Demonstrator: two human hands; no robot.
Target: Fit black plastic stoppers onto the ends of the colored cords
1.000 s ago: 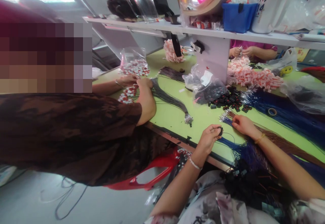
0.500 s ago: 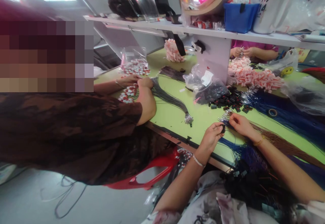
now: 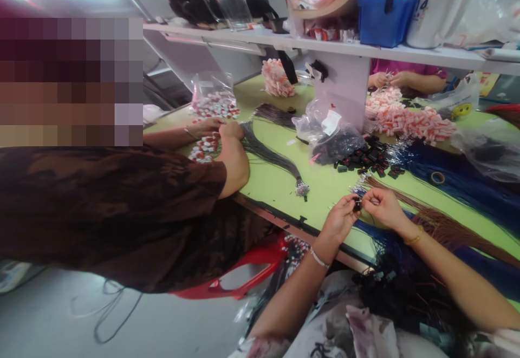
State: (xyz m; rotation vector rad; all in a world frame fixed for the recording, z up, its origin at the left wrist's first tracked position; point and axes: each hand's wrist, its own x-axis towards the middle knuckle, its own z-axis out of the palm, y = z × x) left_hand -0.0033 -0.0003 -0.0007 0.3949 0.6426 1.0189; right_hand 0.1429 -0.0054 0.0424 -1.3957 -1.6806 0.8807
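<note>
My left hand (image 3: 340, 219) pinches a small black connector (image 3: 357, 204) above the near edge of the green table (image 3: 280, 182). Fingertip to fingertip with it, my right hand (image 3: 381, 207) holds a thin wire at the connector. Under my right forearm lies a bundle of blue wires (image 3: 390, 241) and beside it a bundle of brown wires (image 3: 442, 225). Loose black connectors (image 3: 368, 162) are heaped just beyond my hands.
A person in a dark brown top (image 3: 109, 212) leans over the table's left end, hands at a grey wire bundle (image 3: 270, 155) and red-white parts (image 3: 205, 149). Another person's hands (image 3: 390, 80) work behind the white shelf post (image 3: 343, 90). Plastic bags, pink-white parts (image 3: 406, 119).
My right hand came back from the wire bundle towards me and met my left hand at the black connector. The left hand rose slightly.
</note>
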